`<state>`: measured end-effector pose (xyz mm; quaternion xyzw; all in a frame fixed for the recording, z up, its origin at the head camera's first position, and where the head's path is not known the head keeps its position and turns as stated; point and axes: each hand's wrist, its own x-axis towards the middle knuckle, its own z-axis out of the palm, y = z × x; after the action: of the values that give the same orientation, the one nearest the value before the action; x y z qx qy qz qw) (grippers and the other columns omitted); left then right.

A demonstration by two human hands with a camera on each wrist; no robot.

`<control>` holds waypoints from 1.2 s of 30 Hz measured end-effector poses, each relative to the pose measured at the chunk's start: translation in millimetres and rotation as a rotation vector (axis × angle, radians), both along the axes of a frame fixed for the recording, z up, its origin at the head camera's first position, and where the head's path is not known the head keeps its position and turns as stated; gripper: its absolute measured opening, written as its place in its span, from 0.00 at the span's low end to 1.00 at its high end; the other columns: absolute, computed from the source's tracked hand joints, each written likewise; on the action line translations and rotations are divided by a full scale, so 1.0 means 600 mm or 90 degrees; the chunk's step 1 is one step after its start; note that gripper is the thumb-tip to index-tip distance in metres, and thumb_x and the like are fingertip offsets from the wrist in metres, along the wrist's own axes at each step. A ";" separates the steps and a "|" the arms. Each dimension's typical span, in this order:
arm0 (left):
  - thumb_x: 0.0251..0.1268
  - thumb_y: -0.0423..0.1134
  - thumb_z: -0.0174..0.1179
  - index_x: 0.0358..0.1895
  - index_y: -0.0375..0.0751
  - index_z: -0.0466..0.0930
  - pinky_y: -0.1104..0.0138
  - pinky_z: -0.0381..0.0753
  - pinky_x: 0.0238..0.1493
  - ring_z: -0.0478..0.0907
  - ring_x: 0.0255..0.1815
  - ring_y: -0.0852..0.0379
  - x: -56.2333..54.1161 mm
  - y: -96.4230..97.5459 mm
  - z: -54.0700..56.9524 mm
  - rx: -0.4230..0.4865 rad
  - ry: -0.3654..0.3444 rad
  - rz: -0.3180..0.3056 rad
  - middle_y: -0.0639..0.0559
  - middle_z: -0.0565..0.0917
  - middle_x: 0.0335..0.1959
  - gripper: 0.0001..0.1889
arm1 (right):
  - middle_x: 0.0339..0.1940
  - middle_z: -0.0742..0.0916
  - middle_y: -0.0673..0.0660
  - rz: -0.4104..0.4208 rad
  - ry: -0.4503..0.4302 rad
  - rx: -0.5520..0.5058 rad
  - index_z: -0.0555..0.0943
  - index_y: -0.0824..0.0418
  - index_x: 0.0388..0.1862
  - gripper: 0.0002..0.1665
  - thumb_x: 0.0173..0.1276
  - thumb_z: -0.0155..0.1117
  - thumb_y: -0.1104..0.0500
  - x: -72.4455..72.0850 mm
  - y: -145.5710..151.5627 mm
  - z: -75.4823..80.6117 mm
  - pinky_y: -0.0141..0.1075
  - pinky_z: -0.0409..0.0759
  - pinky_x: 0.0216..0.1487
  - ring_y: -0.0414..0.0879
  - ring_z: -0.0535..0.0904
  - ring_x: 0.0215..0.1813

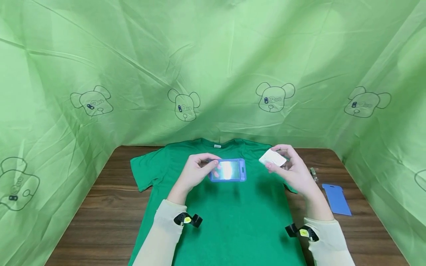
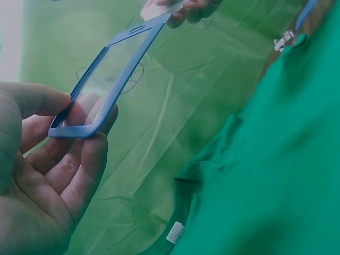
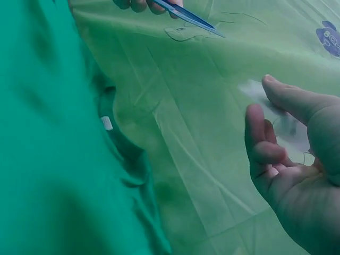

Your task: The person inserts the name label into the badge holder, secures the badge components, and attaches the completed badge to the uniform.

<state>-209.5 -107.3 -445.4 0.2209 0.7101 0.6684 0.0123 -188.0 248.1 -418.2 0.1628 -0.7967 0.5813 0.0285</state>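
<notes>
My left hand [image 1: 196, 171] pinches one short end of a blue badge holder frame [image 1: 227, 160] with a clear window, thumb on one face and fingers behind. Its slotted end points right, toward the other hand. A small white card [image 1: 272, 158] is between the thumb and fingers of my right hand [image 1: 293, 170], tilted, and looks pale and translucent in the right wrist view. Frame and card are apart in the head view, both held above a green T-shirt [image 1: 239, 214] spread flat with its collar at the far side.
A blue flat panel [image 1: 337, 199] with a slotted tab lies on the brown wooden table [image 1: 113, 199] at the right. Near it is a small shiny clip [image 1: 313, 173]. Green cloth walls [image 1: 219, 55] with printed bear outlines enclose the back and sides.
</notes>
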 end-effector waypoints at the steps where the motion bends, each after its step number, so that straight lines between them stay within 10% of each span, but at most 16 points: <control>1: 0.80 0.33 0.66 0.52 0.33 0.91 0.65 0.85 0.32 0.89 0.27 0.51 0.000 0.000 -0.001 -0.001 -0.001 0.001 0.41 0.91 0.37 0.08 | 0.55 0.82 0.59 -0.007 -0.012 -0.004 0.74 0.61 0.69 0.25 0.79 0.71 0.64 0.000 -0.002 -0.001 0.35 0.85 0.34 0.48 0.88 0.37; 14: 0.80 0.35 0.67 0.52 0.34 0.92 0.66 0.84 0.36 0.85 0.35 0.51 0.001 0.000 0.000 -0.029 0.006 0.025 0.30 0.90 0.47 0.09 | 0.55 0.90 0.54 -0.066 -0.026 0.022 0.87 0.62 0.65 0.18 0.85 0.67 0.54 0.003 -0.011 -0.002 0.31 0.83 0.44 0.43 0.84 0.48; 25: 0.80 0.35 0.66 0.52 0.34 0.92 0.67 0.84 0.34 0.84 0.33 0.52 0.001 0.000 -0.003 -0.033 0.011 0.025 0.30 0.90 0.45 0.09 | 0.57 0.84 0.57 -0.032 -0.056 -0.048 0.63 0.46 0.90 0.46 0.79 0.72 0.63 -0.001 -0.008 -0.007 0.31 0.82 0.33 0.41 0.87 0.41; 36: 0.80 0.35 0.66 0.53 0.34 0.92 0.66 0.84 0.35 0.85 0.35 0.50 0.001 0.002 0.000 -0.037 0.003 0.022 0.30 0.90 0.46 0.09 | 0.61 0.76 0.64 -0.001 -0.059 -0.048 0.72 0.55 0.82 0.37 0.78 0.59 0.74 -0.001 -0.007 -0.011 0.34 0.71 0.25 0.45 0.71 0.26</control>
<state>-208.8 -105.9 -445.3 0.2097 0.7330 0.6471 0.0060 -188.5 243.8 -424.8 0.1342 -0.7748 0.6178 -0.0016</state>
